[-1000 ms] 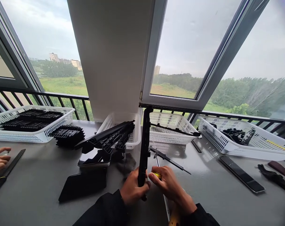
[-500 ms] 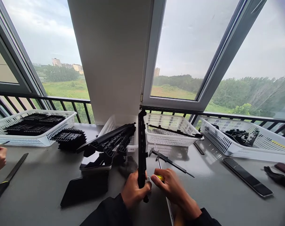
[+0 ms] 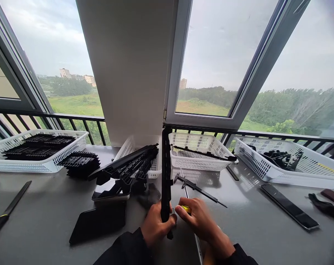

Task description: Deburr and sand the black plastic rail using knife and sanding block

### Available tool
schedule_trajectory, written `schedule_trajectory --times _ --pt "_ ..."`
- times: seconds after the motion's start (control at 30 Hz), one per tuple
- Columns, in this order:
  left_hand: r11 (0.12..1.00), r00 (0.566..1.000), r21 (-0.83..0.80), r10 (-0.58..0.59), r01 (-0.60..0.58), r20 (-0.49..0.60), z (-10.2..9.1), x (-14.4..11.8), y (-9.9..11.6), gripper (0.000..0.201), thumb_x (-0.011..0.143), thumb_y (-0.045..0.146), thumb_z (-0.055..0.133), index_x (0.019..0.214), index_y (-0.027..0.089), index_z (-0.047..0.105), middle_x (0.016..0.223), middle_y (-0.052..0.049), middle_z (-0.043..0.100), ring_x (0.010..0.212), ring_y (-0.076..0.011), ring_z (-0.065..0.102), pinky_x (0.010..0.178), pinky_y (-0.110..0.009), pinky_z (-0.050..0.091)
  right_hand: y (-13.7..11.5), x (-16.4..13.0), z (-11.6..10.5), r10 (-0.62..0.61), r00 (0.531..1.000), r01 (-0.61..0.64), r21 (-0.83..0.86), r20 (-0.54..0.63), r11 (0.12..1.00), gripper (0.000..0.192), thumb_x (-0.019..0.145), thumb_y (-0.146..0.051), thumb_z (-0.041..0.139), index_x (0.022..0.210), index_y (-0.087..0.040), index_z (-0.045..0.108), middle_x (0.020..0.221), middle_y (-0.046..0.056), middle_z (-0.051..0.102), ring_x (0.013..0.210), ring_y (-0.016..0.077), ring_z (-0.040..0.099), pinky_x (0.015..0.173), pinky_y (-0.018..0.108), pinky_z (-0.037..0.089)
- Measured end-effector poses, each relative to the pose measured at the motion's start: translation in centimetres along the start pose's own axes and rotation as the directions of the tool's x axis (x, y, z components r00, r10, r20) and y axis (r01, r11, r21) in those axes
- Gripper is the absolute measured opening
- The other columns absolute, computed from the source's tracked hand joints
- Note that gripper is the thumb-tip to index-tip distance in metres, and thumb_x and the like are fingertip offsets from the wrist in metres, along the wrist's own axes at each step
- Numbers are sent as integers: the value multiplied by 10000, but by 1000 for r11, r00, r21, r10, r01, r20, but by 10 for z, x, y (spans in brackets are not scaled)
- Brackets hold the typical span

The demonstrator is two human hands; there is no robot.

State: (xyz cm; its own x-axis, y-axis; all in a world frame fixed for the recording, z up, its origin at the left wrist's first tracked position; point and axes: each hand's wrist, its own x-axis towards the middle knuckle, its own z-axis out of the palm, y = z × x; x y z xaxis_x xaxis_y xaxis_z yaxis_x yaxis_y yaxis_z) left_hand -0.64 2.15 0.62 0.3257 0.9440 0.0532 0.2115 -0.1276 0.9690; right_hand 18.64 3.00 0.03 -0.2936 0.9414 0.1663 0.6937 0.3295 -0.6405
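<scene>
One long black strip [image 3: 166,173], gripped above a grey table [image 3: 252,235]
The left hand [image 3: 156,223] has its fingers wrapped around the strip's near end, thumb on its right side; the right hand [image 3: 196,216], just beside, has thumb and curled fingers pinching a yellow tool [image 3: 186,209], its tip too small to make out; calipers [image 3: 200,189] lie right of the strip; behind them stands a white basket [image 3: 196,163].

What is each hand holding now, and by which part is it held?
The left hand grips the long black plastic strip near its lower end. The right hand holds a yellow-handled tool by its handle; its exact type is unclear.
</scene>
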Motion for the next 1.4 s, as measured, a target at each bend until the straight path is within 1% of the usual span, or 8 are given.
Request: schedule_trajectory --times 0.13,0.27,0.53,0.73,0.9,1.0,1.1,1.4 --pt "1000 998 -17 10 -9 56 0 1 -1 299 802 363 579 611 254 377 623 51 375 603 -136 364 584 -312 304 -1 -2 2 -4 1000 4 2 -11 1000 589 1017 -670 449 662 -209 546 557 -45 415 548 133 395 600 307 197" --pt "999 994 -39 19 -15 110 2 0 -1 347 826 365 574 593 253 343 605 60 322 588 -123 302 563 -313 251 -4 -2 3 -16 1000 16 17 -9 1000 617 1018 -683 435 644 -206 551 550 -45 415 536 128 397 593 305 199" --pt "998 990 -59 -8 16 138 6 -2 2 351 836 383 653 625 229 418 625 53 361 612 -126 326 565 -295 260 -14 -1 2 -40 999 41 56 -13 998 677 1019 -737 377 652 -205 579 556 -27 479 529 131 450 584 295 224" --pt "994 985 -95 -45 62 169 5 0 4 360 860 446 650 647 234 452 597 49 403 546 -128 392 526 -280 311 -14 1 5 -29 998 31 46 -52 998 675 1008 -741 391 625 -208 545 538 -37 432 517 127 431 570 290 227" --pt "992 981 -124 -7 32 194 0 2 8 408 869 512 650 659 226 448 655 47 380 628 -132 348 582 -284 302 -11 2 2 -7 998 9 40 -59 999 653 1005 -718 433 613 -206 539 544 -39 426 528 126 407 581 293 223" --pt "990 978 -140 -1 31 209 -3 2 9 423 916 538 594 677 228 436 668 47 369 638 -134 333 587 -288 292 -9 3 1 0 998 2 34 -57 999 647 1007 -707 449 604 -206 521 544 -46 395 531 125 383 582 298 214" --pt "988 975 -150 6 28 224 -4 3 10 431 905 536 616 670 234 417 666 56 347 635 -130 312 578 -287 277 -9 3 0 -3 999 5 30 -52 1000 662 1005 -720 445 592 -207 508 537 -52 366 527 123 354 576 302 205" --pt "983 962 -182 31 19 270 -5 6 9 387 883 479 659 671 230 452 649 60 398 609 -123 351 570 -273 315 -16 1 -2 -11 999 12 35 -39 999 704 1010 -757 403 621 -205 601 541 -41 416 527 125 373 575 293 236"
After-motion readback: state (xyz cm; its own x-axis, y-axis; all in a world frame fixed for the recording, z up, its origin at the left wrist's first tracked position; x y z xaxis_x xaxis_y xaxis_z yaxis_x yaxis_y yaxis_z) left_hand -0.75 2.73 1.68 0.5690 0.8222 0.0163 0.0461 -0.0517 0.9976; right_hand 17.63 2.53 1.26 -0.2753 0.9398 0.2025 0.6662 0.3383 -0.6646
